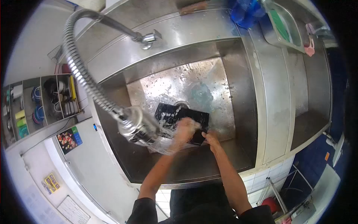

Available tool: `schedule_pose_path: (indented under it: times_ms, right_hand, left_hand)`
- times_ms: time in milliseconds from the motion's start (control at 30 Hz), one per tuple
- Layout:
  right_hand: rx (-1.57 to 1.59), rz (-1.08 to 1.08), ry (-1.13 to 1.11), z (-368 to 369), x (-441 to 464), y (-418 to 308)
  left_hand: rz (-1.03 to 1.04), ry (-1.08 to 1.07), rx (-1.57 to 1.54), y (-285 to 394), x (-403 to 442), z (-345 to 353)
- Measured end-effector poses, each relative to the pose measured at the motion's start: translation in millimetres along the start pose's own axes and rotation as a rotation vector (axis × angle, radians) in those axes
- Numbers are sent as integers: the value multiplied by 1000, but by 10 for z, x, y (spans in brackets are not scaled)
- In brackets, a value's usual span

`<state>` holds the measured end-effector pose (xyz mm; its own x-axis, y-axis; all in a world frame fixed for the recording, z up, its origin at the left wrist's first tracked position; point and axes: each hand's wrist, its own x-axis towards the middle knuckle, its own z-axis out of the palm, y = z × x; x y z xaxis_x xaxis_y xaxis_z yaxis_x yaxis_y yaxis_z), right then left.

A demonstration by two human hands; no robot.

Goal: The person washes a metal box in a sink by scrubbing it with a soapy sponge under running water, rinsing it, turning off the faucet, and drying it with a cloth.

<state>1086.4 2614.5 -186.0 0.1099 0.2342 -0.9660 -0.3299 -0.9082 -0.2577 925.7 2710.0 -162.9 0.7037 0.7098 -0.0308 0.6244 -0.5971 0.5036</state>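
**Black panel in steel sink, both hands on it, water running**

Largest first: I've got a stainless-steel desk (274,112) filling most of my head view. Set into it, a deep rectangular steel sink (244,108), its floor wet and speckled. Coming in from the left over the sink, a coiled silver metal hose (75,67), arched, ending in a shiny silver spray head (135,121) that hangs left of the hands. Water streams out of it by the left hand, motion-blurred.

Far right corner of the desk: a rectangular metal tub (269,30) with something green inside, and a translucent blue plastic container (242,15) just beside it, cut off at the top edge.

Main item, a flat black rectangular panel (169,115), is in the sink, near side, wet, drops all over its top. Its far edge is by the round metal drain (182,103).

Left hand (185,130) is over the panel's middle, fingers curled, too blurred for me to tell how far open, or whether it has hold of something. Right hand (211,139) is nearly closed, gripping the panel's right edge, thumb on top. Pale greenish patch (201,95) on the sink floor beyond the panel; can't tell what.
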Motion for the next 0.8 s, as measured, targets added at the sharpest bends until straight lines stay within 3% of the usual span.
schedule_pose_path:
  times_ms: [100,167,200,267,300,333,367,433,467,533,567,667,700,767,800]
  right_hand:
    - [-12,14,132,-102,68,201]
    - [-423,42,-118,-16,10,-120]
    - [-419,34,-120,73,8,-147]
    - [-450,-58,19,191,-17,-99]
    - [-449,-60,22,176,-27,-145]
    - [-454,-83,8,145,-81,-166]
    - [-465,-112,-8,105,-107,-218]
    - [-431,-67,22,-44,-81,-282]
    - [-392,-18,50,-134,-77,-290]
    - [-445,-47,59,-260,-63,-308]
    - [-502,-94,61,-283,-59,-326]
    - [-542,-98,50,-259,-15,-284]
    - [-571,-117,20,-260,-18,-299]
    - [-580,-155,33,-261,14,-243]
    - [-583,-183,40,-279,15,-214]
  left_hand:
    - [-368,194,-100,-682,-535,33]
    - [-665,282,28,-580,-692,179]
    - [-832,362,160,-420,-645,251]
    - [-597,219,53,35,-428,274]
    - [-615,119,-91,149,-331,464]
    - [-367,39,-167,367,-137,238]
    - [-376,43,-168,353,-162,241]
    - [-630,205,-577,201,-269,301]
    - [-564,258,-343,-25,-390,259]
    - [-811,189,31,-225,-495,159]
    - [-898,281,134,-241,-488,156]
    - [-763,209,-87,-107,-241,557]
    - [-791,272,-57,107,-83,763]
    - [-674,72,-300,596,341,384]
    - [-673,75,-307,578,341,366]
